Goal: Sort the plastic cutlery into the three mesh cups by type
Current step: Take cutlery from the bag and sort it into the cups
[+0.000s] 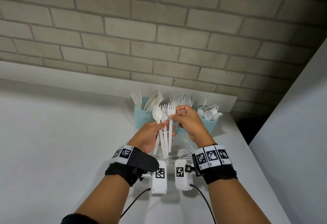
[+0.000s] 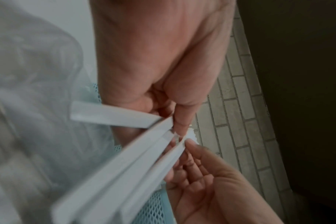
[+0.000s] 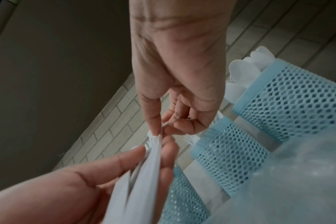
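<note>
Brick wall behind, left hand (image 1: 152, 133) gripping cutlery (image 1: 163, 135), right hand (image 1: 187, 119) pinching fork (image 1: 171, 117)

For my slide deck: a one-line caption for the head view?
Left hand holds a spoon and forks; right hand pinches one fork.

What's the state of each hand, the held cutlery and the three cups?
left hand: holds a fanned bunch of cutlery.
right hand: pinches one fork in the bunch.
spoon: upright in the bunch.
left cup: holds knives.
middle cup: holds forks.
right cup: holds spoons.
</note>
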{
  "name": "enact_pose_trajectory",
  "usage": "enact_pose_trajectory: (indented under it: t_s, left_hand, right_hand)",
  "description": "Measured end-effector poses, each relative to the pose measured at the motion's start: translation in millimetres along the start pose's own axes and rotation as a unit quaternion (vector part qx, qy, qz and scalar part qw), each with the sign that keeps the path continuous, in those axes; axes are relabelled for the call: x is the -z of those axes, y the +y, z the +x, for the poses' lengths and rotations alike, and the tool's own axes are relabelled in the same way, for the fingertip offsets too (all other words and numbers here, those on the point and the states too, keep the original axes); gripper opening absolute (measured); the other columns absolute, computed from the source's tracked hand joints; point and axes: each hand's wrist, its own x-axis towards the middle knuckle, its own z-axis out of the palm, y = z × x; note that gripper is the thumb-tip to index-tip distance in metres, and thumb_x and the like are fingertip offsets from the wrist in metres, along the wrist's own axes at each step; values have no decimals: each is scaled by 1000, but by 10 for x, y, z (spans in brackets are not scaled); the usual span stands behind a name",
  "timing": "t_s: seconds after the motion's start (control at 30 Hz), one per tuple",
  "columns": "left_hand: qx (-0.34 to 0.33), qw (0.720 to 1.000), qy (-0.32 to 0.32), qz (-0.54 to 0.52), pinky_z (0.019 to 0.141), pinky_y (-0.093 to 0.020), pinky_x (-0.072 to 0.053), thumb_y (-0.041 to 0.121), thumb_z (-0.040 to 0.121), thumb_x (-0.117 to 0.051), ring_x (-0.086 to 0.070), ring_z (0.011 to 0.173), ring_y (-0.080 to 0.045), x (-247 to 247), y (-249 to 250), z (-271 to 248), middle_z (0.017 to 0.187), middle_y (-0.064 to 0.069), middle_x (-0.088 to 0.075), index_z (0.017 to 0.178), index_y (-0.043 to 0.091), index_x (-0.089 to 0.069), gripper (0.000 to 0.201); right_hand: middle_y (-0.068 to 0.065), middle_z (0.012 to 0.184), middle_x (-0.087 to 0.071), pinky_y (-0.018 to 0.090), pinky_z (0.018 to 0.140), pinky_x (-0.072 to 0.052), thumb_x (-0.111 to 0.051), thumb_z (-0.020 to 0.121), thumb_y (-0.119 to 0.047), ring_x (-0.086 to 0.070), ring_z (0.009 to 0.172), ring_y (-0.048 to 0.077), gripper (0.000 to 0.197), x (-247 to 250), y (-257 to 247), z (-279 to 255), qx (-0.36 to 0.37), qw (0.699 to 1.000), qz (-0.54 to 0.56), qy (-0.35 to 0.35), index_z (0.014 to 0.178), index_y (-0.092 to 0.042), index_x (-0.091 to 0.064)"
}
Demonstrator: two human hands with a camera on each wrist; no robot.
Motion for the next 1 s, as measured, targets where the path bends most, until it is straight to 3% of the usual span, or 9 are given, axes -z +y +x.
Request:
enact_pose_trajectory:
  t_s: [0.13,0.2,0.3,0.43,0.6,0.7,0.83,0.93,1.0]
  left_hand:
    - [-6,1000,-9,24,77,-36,-56,15,100,-41,-69,81,-23,-15,-27,1,99,-12,-67,113,8,-58,23]
    - [-13,999,-12,41,75,-36,-57,13,100,-41,-70,79,-22,-23,-27,-1,98,-10,-68,111,10,-58,21]
    - [-24,997,2,79,71,-35,-58,13,98,-45,-70,76,-19,-39,-22,-7,94,-9,-68,106,9,-60,17]
    - [-25,996,11,90,70,-34,-58,10,95,-51,-70,75,-17,-26,-30,-7,94,-11,-69,97,7,-63,13]
    - [-1,999,-5,50,73,-36,-56,10,96,-48,-69,84,-25,20,-28,-26,100,-12,-68,112,1,-60,22]
    - [-6,999,10,47,70,-32,-58,9,95,-51,-70,78,-22,5,-28,-19,96,-8,-70,105,6,-62,15]
    - [-12,997,46,63,68,-27,-59,10,88,-63,-70,67,-14,-19,-47,7,83,-4,-73,93,9,-66,7]
    - [-12,997,47,64,73,-28,-59,17,88,-63,-72,75,-16,-36,-60,12,87,-5,-75,97,10,-66,11]
    - [-9,998,35,60,76,-30,-58,21,92,-58,-72,82,-19,-45,-39,4,93,-7,-74,100,11,-65,14]
  right_hand:
    - [2,82,-60,23,61,-45,-61,85,0,-57,70,12,46,41,-27,-30,-12,999,-23,-29,123,-19,-44]
    - [2,83,-62,23,61,-47,-62,86,-4,-57,69,12,51,36,-37,-45,-8,998,-23,-51,127,-24,-40]
    - [1,86,-64,19,54,-47,-68,84,-11,-58,66,11,44,9,-43,-48,7,996,-52,-66,121,-21,-46]
    - [6,89,-62,17,46,-47,-72,80,-8,-59,66,13,36,-29,-11,-27,27,997,-71,-25,109,-11,-51]
    - [9,97,-66,27,60,-54,-69,82,-9,-65,84,22,29,41,20,28,26,998,-52,32,102,-13,-49]
    - [8,94,-66,29,59,-55,-70,82,-11,-64,80,19,24,45,14,18,17,999,-42,10,99,-15,-52]
    - [-1,85,-67,22,55,-50,-69,84,-14,-64,72,13,15,-18,38,-18,10,997,-73,-26,88,-21,-57]
    - [-3,79,-66,17,53,-45,-66,86,-12,-61,67,9,8,-12,53,-13,18,997,-76,-6,85,-19,-62]
    - [-1,85,-67,18,60,-47,-62,89,-12,-62,73,9,6,16,43,1,19,998,-64,15,94,-14,-64]
